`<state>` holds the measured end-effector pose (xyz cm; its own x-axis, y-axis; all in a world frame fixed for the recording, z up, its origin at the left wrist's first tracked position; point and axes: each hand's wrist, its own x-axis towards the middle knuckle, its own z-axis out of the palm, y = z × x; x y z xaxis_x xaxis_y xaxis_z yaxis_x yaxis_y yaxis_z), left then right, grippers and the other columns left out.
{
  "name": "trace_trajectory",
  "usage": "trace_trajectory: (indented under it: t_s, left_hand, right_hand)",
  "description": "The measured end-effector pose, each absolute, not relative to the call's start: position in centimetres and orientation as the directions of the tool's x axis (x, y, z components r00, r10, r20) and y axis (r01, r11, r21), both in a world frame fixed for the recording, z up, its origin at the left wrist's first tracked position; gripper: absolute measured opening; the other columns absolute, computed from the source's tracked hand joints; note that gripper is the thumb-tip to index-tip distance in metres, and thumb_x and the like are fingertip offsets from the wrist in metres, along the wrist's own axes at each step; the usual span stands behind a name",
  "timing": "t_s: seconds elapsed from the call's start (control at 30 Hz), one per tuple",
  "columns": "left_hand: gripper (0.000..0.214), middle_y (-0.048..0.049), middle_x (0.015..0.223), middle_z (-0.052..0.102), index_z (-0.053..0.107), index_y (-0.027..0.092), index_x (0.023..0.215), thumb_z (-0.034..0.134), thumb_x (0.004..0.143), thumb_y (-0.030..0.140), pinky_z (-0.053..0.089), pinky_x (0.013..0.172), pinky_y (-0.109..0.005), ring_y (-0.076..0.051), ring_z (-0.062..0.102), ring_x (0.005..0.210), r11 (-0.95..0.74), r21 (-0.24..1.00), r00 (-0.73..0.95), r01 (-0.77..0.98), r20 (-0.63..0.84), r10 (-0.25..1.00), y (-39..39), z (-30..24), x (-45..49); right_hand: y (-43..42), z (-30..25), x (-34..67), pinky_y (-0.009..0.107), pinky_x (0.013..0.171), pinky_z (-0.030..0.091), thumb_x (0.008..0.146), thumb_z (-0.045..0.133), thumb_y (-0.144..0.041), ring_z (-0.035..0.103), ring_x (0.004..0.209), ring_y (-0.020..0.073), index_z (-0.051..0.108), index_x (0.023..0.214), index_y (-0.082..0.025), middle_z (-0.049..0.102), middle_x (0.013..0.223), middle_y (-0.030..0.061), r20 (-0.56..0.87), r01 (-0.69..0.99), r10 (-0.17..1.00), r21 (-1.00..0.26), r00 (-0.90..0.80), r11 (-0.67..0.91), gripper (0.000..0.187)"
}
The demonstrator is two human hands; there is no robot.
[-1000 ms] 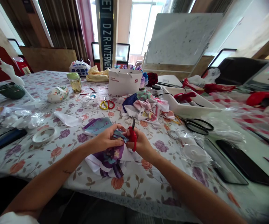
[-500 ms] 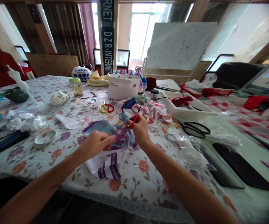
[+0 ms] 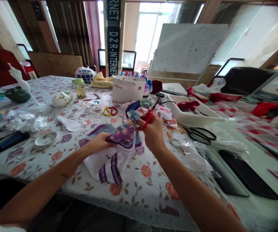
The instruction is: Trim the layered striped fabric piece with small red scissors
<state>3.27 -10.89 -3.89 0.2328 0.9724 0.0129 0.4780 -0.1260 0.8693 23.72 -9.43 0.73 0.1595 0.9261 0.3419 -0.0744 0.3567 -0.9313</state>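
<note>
My left hand (image 3: 99,142) pinches the near edge of a purple, teal and white patterned cloth (image 3: 116,151) that drapes onto the floral tablecloth (image 3: 134,187). My right hand (image 3: 153,130) is raised above the table, closed round red-handled scissors (image 3: 148,116) whose dark blades point up and to the right. The same hand also pinches the cloth's upper end, so the fabric stretches between both hands.
A heap of printed fabric (image 3: 158,112) lies just behind my hands. Yellow-and-red scissors (image 3: 110,110), black scissors (image 3: 199,133), a white paper bag (image 3: 126,89), a white tray (image 3: 192,111), a tape roll (image 3: 46,139) and a black tablet (image 3: 247,175) are around. A whiteboard (image 3: 187,48) stands behind.
My right hand has lifted and moved right and away with the scissors, pulling the cloth's end up. My left hand slid down and left along the fabric, stretching it out.
</note>
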Motion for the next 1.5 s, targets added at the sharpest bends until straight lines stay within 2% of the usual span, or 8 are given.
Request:
trace_trajectory:
  t_s: [0.17, 0.3, 0.4, 0.53, 0.7, 1.0, 1.17, 1.5]
  left_hand:
    - [0.031, 0.0018, 0.055, 0.056, 0.074, 0.016, 0.081, 0.067, 0.071, 0.044, 0.033, 0.045, -0.022, -0.01, 0.043, 0.045, -0.137, 0.901, 0.212, 0.412, 0.051, 0.976, -7.7, -0.4, 1.9]
    - [0.027, 0.0019, 0.053, 0.052, 0.072, 0.014, 0.073, 0.07, 0.068, 0.041, 0.032, 0.049, -0.024, -0.013, 0.045, 0.052, -0.186, 0.874, 0.122, 0.449, 0.146, 0.982, -2.7, 3.2, 1.9]
    - [0.018, -0.0025, 0.071, 0.063, 0.071, 0.014, 0.074, 0.076, 0.06, 0.025, 0.041, 0.065, -0.026, -0.02, 0.056, 0.076, -0.231, 0.84, 0.052, 0.491, 0.236, 0.97, 0.2, 4.0, 4.1]
    - [0.042, -0.0083, 0.105, 0.066, 0.067, 0.015, 0.105, 0.074, 0.063, 0.015, 0.045, 0.081, -0.028, -0.022, 0.059, 0.096, -0.277, 0.849, 0.066, 0.45, 0.278, 0.958, -1.2, 2.1, 7.5]
    - [0.012, -0.0025, 0.063, 0.066, 0.068, 0.016, 0.078, 0.071, 0.073, 0.026, 0.05, 0.054, -0.028, -0.02, 0.065, 0.06, -0.122, 0.938, 0.266, 0.324, 0.033, 0.963, -7.3, -2.8, 7.9]
    - [0.006, -0.0036, 0.082, 0.073, 0.067, 0.016, 0.08, 0.07, 0.08, 0.021, 0.055, 0.078, -0.027, -0.017, 0.069, 0.082, 0.22, 0.973, 0.211, -0.071, -0.201, 0.957, -8.5, -5.9, 8.3]
    - [0.014, -0.0008, 0.073, 0.065, 0.064, 0.013, 0.079, 0.064, 0.089, 0.023, 0.053, 0.061, -0.024, -0.011, 0.061, 0.062, 0.291, 0.951, 0.218, -0.104, -0.264, 0.94, -7.2, -5.6, 10.0]
    - [0.036, 0.0037, 0.042, 0.053, 0.062, 0.012, 0.05, 0.09, 0.055, 0.035, 0.027, 0.043, -0.02, -0.006, 0.04, 0.042, 0.179, 0.984, 0.194, 0.015, -0.179, 0.965, -7.3, -3.0, 7.8]
  right_hand:
    - [-8.3, 0.6, 27.0, 0.026, 0.053, 0.047, 0.063, 0.067, -0.02, 0.049, 0.058, 0.0129, 0.05, 0.075, -0.022, 0.053, 0.068, -0.0047, 0.43, 0.087, 0.875, -0.903, 0.224, 0.422, 0.02]
    - [-8.2, -0.8, 28.5, 0.025, 0.049, 0.038, 0.057, 0.074, -0.019, 0.045, 0.054, 0.0134, 0.053, 0.065, -0.021, 0.05, 0.058, -0.0052, 0.389, 0.226, 0.92, -0.901, 0.044, 0.37, 0.022]
    - [-8.5, -3.0, 28.0, 0.025, 0.049, 0.034, 0.056, 0.073, -0.02, 0.042, 0.053, 0.013, 0.051, 0.058, -0.021, 0.047, 0.054, -0.0062, 0.328, 0.297, 0.943, -0.896, -0.059, 0.33, 0.023]
    - [-8.6, -6.2, 27.6, 0.024, 0.051, 0.032, 0.058, 0.069, -0.021, 0.038, 0.055, 0.0126, 0.046, 0.057, -0.022, 0.044, 0.054, -0.0065, 0.302, 0.339, 0.953, -0.894, -0.023, 0.292, 0.023]
    - [-8.1, -7.6, 28.6, 0.024, 0.048, 0.036, 0.063, 0.067, -0.026, 0.043, 0.054, 0.0136, 0.049, 0.067, -0.022, 0.047, 0.057, -0.0059, 0.232, 0.268, 0.973, -0.937, -0.001, 0.224, 0.019]
    - [-9.5, -6.2, 27.9, 0.023, 0.045, 0.033, 0.064, 0.072, -0.032, 0.041, 0.05, 0.0119, 0.052, 0.069, -0.021, 0.046, 0.058, -0.0062, 0.204, 0.102, 0.977, -0.972, -0.062, 0.21, 0.023]
    - [-9.8, -6.0, 27.8, 0.023, 0.046, 0.033, 0.065, 0.071, -0.033, 0.041, 0.05, 0.0119, 0.051, 0.07, -0.021, 0.045, 0.058, -0.0064, 0.224, 0.07, 0.972, -0.971, -0.065, 0.229, 0.024]
    - [-9.2, -6.8, 28.2, 0.024, 0.048, 0.032, 0.069, 0.068, -0.026, 0.038, 0.052, 0.0121, 0.047, 0.071, -0.022, 0.046, 0.06, -0.0056, 0.294, 0.153, 0.953, -0.947, 0.066, 0.282, 0.022]
